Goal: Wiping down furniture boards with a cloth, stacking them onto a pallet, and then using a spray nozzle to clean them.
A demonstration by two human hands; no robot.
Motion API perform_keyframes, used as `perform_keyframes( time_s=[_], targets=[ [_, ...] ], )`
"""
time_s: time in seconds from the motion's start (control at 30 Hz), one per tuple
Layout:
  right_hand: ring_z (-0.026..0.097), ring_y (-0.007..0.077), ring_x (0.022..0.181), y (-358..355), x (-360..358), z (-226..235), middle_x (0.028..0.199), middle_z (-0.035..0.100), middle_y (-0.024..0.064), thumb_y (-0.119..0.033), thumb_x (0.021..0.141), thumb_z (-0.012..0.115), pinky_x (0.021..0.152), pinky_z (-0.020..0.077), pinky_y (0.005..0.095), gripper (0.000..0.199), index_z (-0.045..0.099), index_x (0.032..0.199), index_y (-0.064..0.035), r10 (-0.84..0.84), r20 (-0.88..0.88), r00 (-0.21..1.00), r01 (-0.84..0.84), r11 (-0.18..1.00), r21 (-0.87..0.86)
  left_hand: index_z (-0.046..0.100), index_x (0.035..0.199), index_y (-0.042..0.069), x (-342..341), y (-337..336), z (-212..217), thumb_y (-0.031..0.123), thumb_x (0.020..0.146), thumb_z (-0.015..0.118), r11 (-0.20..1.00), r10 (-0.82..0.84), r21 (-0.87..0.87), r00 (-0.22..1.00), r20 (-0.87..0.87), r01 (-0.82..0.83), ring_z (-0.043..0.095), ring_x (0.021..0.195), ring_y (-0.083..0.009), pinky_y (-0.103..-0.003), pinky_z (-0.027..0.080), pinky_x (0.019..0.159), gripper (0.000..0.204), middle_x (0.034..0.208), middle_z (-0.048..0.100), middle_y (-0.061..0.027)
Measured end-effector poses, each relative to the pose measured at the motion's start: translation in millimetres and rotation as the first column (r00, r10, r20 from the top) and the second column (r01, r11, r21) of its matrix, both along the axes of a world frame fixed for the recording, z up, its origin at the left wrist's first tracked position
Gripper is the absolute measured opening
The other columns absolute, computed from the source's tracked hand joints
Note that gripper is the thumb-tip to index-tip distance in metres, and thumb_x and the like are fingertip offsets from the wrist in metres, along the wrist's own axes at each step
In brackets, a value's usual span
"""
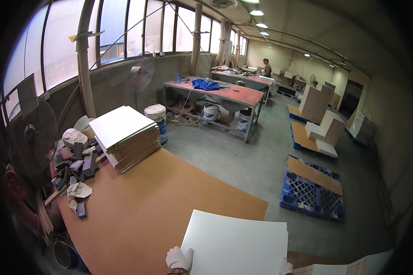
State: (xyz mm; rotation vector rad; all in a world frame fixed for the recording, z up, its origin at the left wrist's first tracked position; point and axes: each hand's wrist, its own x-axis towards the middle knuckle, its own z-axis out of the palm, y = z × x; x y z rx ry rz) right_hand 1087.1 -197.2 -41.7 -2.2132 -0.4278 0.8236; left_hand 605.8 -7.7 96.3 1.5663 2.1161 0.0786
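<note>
Table [137, 206]: broad brown board surface, filling the lower left and centre of the frame.

White panel [236, 243]: large flat sheet lying on the table at the lower centre, its right part overhanging the table's right edge; both hands at its near edge.

Stack of panels [126, 137]: white-faced boards with brown edges, piled on the far end of the table, left of centre.

Blue pallet [313, 190]: on the floor, right of centre, with a brown board across its upper part.

Red workbench [215, 94]: upper centre, beneath the windows, a blue cloth [205, 84] on top and white buckets under it.

Standing fan [30, 133]: far left edge, dark and partly shadowed.

Scrap heap [73, 162]: dark offcuts and crumpled paper along the table's left edge.

Person [266, 67]: small figure standing at a distant bench, upper centre.

Left hand [179, 259]: white glove, bottom centre, resting on the panel's near left corner; fingers laid flat over the edge, clasping it lightly.

Right hand [285, 267]: white glove, bottom edge, at the panel's near right corner; mostly cut off by the frame, so whether its fingers are open or closed cannot be told.
</note>
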Motion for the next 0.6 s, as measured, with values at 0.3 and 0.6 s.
perform_keyframes(
  time_s=[0.3, 0.6],
  targets=[
    [0.067, 0.0453, 0.104, 17.6, 17.9, -30.5, 0.104, 0.072, 0.0243, -0.071, 0.099, 0.039, 0.088, 0.0516, 0.0506, 0.076, 0.074, 0.104, -0.0034, -0.057, 0.149, 0.987, 0.071, 0.993, -0.092, 0.072, 0.083, 0.002, -2.4, -2.2, -53.1, 0.048, 0.098, 0.052, 0.922, 0.033, 0.386, 0.999, -0.01, -0.027, 0.069, 0.089, -0.0414, -0.053, 0.056, 0.08, 0.053, 0.09, 0.071, -0.021],
    [0.068, 0.0468, 0.097, -46.4, 97.2, -153.8, 0.09, 0.073, 0.0235, -0.077, 0.097, 0.038, 0.081, 0.0526, 0.0519, 0.08, 0.077, 0.091, -0.0075, -0.259, 0.168, 0.951, 0.273, 0.96, -0.064, 0.066, 0.086, 0.003, -0.5, 6.5, -46.3, 0.052, 0.094, 0.061, 0.931, -0.001, 0.364, 0.994, 0.105, -0.038, 0.067, 0.091, -0.0411, -0.053, 0.054, 0.082, 0.049, 0.09, 0.067, -0.0216]
  ],
)
